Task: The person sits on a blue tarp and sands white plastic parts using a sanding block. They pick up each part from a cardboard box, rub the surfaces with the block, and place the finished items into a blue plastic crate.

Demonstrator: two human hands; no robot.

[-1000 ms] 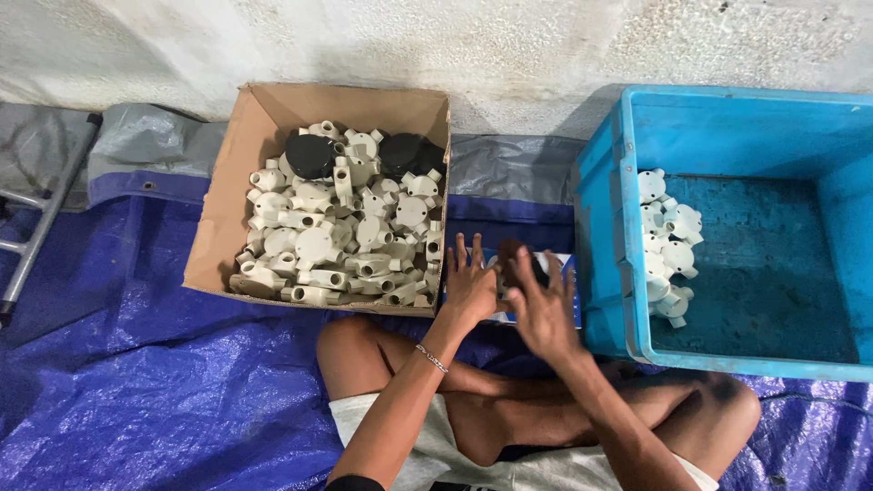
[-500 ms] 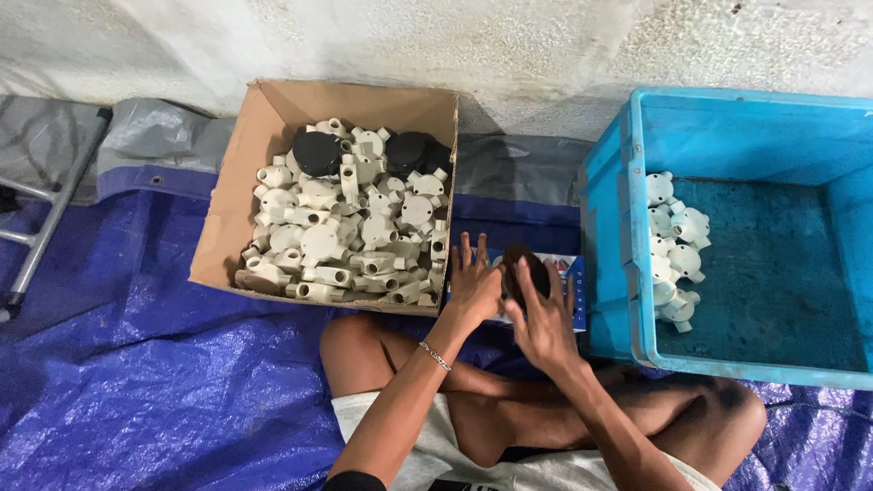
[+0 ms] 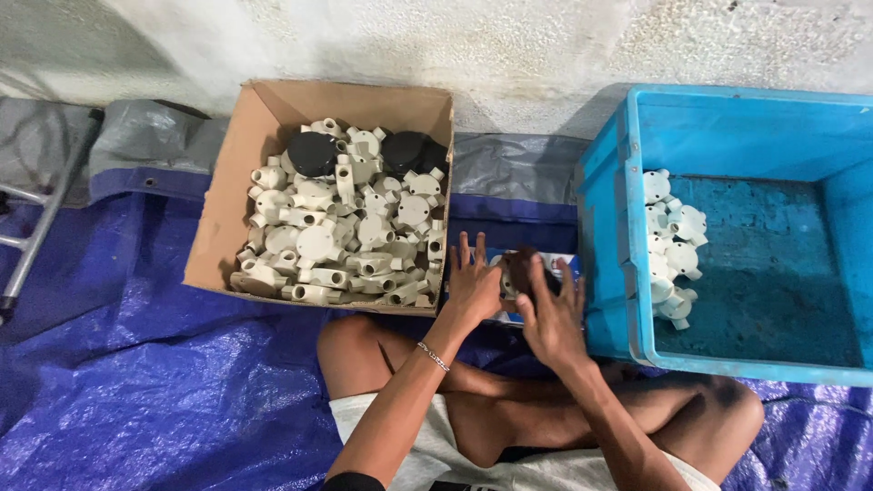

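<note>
My left hand (image 3: pixel 473 284) and my right hand (image 3: pixel 551 316) meet above my crossed legs, between the cardboard box (image 3: pixel 238 173) and the blue plastic crate (image 3: pixel 607 227). A cream plastic junction fitting (image 3: pixel 506 278) is pressed against my left hand, whose fingers point up. A dark round cap (image 3: pixel 522 267) sits on the fitting, and my right hand covers it from the right. How firmly either hand grips is partly hidden.
The cardboard box holds several cream junction fittings (image 3: pixel 338 238) and two black round caps (image 3: pixel 312 153). Several fittings (image 3: pixel 671 245) lie against the crate's left wall. A small white and blue packet (image 3: pixel 566 265) lies under my hands. Blue tarp (image 3: pixel 136 382) covers the floor; a metal frame (image 3: pixel 36 227) stands left.
My hands stay together at the same spot. The right hand has shifted slightly over the dark cap, and the view has moved a little.
</note>
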